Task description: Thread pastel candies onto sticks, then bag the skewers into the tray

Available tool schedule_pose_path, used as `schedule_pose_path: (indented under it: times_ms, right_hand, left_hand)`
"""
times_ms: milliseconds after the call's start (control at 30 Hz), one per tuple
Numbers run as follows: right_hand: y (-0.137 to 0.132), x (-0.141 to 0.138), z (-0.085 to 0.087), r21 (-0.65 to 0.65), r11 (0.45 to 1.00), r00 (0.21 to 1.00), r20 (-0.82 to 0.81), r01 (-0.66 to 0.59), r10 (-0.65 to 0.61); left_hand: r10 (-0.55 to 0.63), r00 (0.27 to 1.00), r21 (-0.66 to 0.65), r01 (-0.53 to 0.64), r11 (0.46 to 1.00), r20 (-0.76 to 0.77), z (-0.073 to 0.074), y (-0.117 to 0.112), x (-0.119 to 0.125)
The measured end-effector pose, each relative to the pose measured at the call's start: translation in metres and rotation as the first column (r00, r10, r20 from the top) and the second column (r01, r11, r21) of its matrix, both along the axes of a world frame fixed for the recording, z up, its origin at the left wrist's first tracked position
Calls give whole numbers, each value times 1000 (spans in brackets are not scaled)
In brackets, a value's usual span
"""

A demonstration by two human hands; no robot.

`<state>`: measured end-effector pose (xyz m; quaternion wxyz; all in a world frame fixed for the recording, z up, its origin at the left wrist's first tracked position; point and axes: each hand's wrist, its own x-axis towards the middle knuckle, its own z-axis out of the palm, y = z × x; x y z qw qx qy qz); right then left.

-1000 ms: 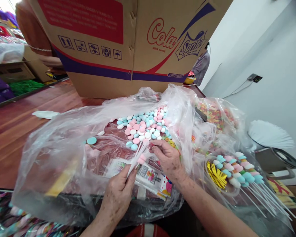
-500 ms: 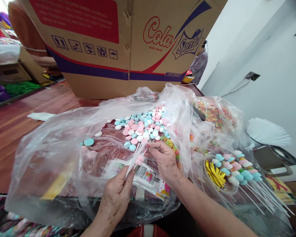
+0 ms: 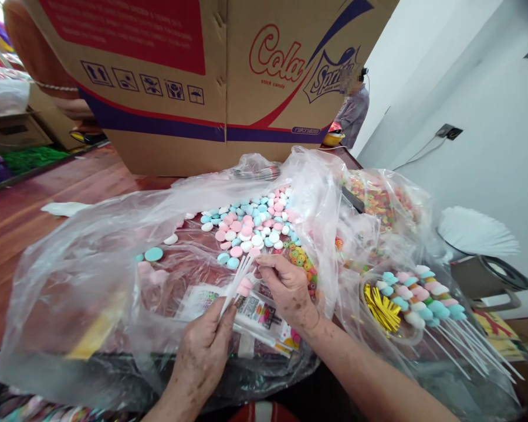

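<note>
My left hand (image 3: 205,346) is closed around a bundle of thin white sticks (image 3: 238,281), which slant up and away from me. A pink marshmallow-like candy (image 3: 245,286) is at the sticks' right side; whether it is threaded on one, I cannot tell. Thumb and forefinger of my right hand (image 3: 288,287) are pinched together beside the sticks' upper ends, and what lies between them is too small to make out. Beyond both hands spreads a pile of pink, white and blue round candies (image 3: 246,225). Printed plastic packets (image 3: 264,313) lie beneath my hands.
A large cardboard box (image 3: 158,135) stands at the back. Clear plastic sheeting (image 3: 70,281) covers much of the table. To the right, finished candy skewers (image 3: 426,299) and gold ties (image 3: 382,308) rest by a tub. Ring-shaped gummies (image 3: 301,258) lie near my right hand. Two people are behind the box.
The whole view has shifted slightly to the left. My right fingertips stay close to the stick ends, and my left hand keeps its hold on the bundle.
</note>
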<state>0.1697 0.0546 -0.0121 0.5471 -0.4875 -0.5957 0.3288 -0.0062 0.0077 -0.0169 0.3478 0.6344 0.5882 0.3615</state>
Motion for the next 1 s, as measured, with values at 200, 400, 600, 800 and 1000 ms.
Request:
schedule_pose_path:
  times_ms: [200,400,600,800,1000]
  right_hand:
    - [1,-7,-3,-144,989,976,-217,-24,-8]
    - [-5,-15,0,-206,976,974,-224,-67,19]
    - [-15,-20,12,-58,990,992,20,-125,126]
    - [4,5,31,-191,979,941,310,-76,134]
    - [55,9,36,-143,979,776,630,143,-22]
  left_hand:
    - [-3,999,-39,4,999,39,2,-1,0]
    - [5,996,-19,-4,1000,87,-2,-2,2]
    - [17,997,-40,-14,999,79,-2,-2,2]
    - [68,986,-77,-57,995,150,-4,-1,1]
    - [46,990,-39,-42,998,131,-1,0,-1]
